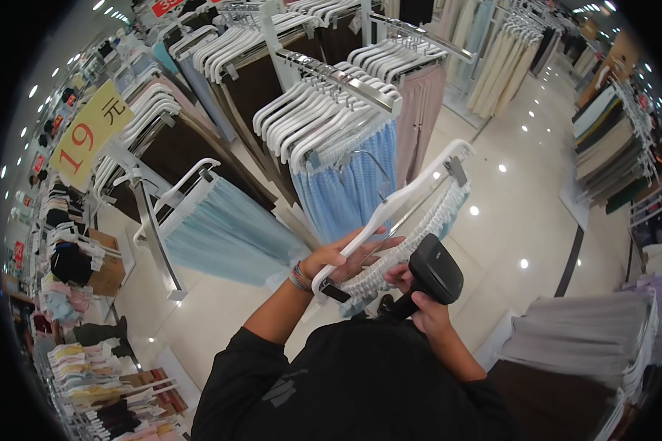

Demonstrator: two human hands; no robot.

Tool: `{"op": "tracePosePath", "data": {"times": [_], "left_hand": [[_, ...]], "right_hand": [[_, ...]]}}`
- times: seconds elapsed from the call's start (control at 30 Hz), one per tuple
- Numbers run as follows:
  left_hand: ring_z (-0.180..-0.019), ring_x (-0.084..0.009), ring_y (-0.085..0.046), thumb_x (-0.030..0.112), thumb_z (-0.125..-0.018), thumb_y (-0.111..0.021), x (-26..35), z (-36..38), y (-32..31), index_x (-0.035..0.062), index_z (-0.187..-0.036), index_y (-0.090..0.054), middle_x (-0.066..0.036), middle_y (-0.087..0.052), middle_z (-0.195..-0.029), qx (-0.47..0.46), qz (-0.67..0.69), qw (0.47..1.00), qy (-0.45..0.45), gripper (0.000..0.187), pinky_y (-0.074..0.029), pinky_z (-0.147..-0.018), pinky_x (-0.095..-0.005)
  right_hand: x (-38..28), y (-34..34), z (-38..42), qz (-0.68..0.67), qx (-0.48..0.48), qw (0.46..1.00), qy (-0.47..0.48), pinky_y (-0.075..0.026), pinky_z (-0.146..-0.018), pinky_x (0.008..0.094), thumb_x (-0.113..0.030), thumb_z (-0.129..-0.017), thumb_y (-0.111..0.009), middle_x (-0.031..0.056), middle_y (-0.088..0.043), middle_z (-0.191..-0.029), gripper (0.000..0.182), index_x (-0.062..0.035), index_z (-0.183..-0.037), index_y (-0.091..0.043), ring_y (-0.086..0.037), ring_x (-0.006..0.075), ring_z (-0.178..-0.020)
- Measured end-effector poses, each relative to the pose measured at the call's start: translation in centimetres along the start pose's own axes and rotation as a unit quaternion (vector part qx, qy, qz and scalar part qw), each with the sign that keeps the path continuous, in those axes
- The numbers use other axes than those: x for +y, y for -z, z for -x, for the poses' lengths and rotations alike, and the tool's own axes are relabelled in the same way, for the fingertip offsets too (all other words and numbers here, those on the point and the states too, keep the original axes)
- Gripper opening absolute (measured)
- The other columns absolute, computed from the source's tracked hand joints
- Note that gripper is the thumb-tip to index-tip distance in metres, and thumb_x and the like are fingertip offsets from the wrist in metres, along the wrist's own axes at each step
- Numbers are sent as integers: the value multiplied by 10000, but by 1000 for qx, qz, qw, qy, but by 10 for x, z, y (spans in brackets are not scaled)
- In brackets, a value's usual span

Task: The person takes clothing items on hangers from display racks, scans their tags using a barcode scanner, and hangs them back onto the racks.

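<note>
My left hand [329, 259] is closed around one end of a white clip hanger [399, 200], its thumb on top and the fingers behind. From the hanger's clips hangs a garment with a gathered white elastic waistband [390, 268], pale blue below. My right hand [432, 314] grips a black handheld barcode scanner [435, 270] by its handle, its head raised beside the waistband. Fingertips of this hand come right to the waistband's edge. Much of the garment is hidden behind the scanner and my body.
Ahead stands a rack of blue trousers [346, 184] on white hangers. Pale teal trousers [224, 228] hang on the left arm beneath a yellow price sign [92, 136]. Grey garments [581, 331] are at the lower right. A tiled floor [493, 242] runs between the racks.
</note>
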State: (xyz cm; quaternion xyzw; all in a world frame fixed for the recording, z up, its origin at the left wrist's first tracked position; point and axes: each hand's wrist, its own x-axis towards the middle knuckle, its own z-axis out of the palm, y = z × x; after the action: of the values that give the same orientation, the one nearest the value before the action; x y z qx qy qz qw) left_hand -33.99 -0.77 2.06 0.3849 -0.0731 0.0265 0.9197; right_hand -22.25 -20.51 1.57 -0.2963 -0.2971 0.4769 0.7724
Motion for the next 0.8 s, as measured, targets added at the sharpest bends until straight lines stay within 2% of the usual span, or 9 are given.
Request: {"op": "tracePosePath", "data": {"times": [0.07,0.23,0.27,0.3,0.37,0.4,0.53,0.7,0.8], "left_hand": [[-1423,-425,-147,367,-700,-694,-16,3,2,233,-1474,-323,-300,-86,-1533,-19,80,997,-14,868,-143,-1137,-540],[-1405,-432,-197,345,-705,-670,-21,7,-6,271,-1478,-315,-281,-77,-1541,-10,143,989,-27,854,-183,-1123,-566],[-1397,-430,-221,338,-703,-669,-20,9,-6,272,-1479,-312,-274,-81,-1543,-4,154,988,-30,856,-204,-1118,-567],[-1388,-429,-246,332,-701,-667,-19,10,-6,273,-1480,-310,-267,-85,-1545,2,165,986,-33,859,-226,-1113,-569],[-1373,-426,-281,308,-691,-668,-15,11,-9,255,-1477,-314,-266,-102,-1542,17,164,986,-35,864,-263,-1108,-549],[-1370,-423,-288,296,-685,-671,-13,11,-10,240,-1479,-306,-265,-113,-1540,31,134,990,-27,875,-269,-1111,-529],[-1356,-405,-317,240,-664,-669,-14,4,-14,188,-1481,-274,-268,-140,-1531,52,93,994,-20,909,-290,-1116,-478],[-1391,-411,-256,210,-705,-685,-31,-17,-18,121,-1486,-209,-263,-144,-1531,42,113,992,-41,919,-223,-1147,-478],[-1388,-418,-256,199,-705,-678,-45,-35,-25,119,-1486,-209,-263,-152,-1528,56,112,991,-49,915,-223,-1145,-485]], "right_hand": [[3,-8,2,11,4,1000,17,-337,-1074,522,-165,-850,-636,205,-517,-1231,354,17,-1137,-538,-527,354,-1172],[-11,-18,22,66,43,996,43,-326,-1082,544,-177,-859,-630,200,-522,-1207,342,15,-1127,-536,-528,343,-1167],[-17,-20,28,96,73,991,55,-400,-1021,500,-163,-865,-624,180,-557,-1148,328,15,-1126,-538,-575,306,-1091],[-22,-17,37,96,75,991,58,-400,-1021,500,-163,-865,-624,180,-557,-1148,328,15,-1126,-538,-575,306,-1091],[-35,-4,60,241,147,959,-30,-480,-891,426,-151,-876,-617,147,-613,-1010,300,24,-1107,-545,-627,257,-943],[-36,1,69,256,180,949,-49,-507,-742,342,-90,-872,-620,107,-628,-859,220,32,-1046,-562,-635,199,-779],[-47,11,94,309,166,933,-75,-506,-600,265,22,-829,-625,86,-611,-768,116,30,-934,-578,-623,154,-652],[-72,5,93,339,156,918,-134,-497,-557,246,9,-808,-635,68,-631,-706,113,39,-911,-600,-628,127,-611],[-86,22,96,347,177,902,-187,-481,-591,268,-60,-781,-647,49,-627,-653,99,34,-811,-633,-598,116,-610]]}}
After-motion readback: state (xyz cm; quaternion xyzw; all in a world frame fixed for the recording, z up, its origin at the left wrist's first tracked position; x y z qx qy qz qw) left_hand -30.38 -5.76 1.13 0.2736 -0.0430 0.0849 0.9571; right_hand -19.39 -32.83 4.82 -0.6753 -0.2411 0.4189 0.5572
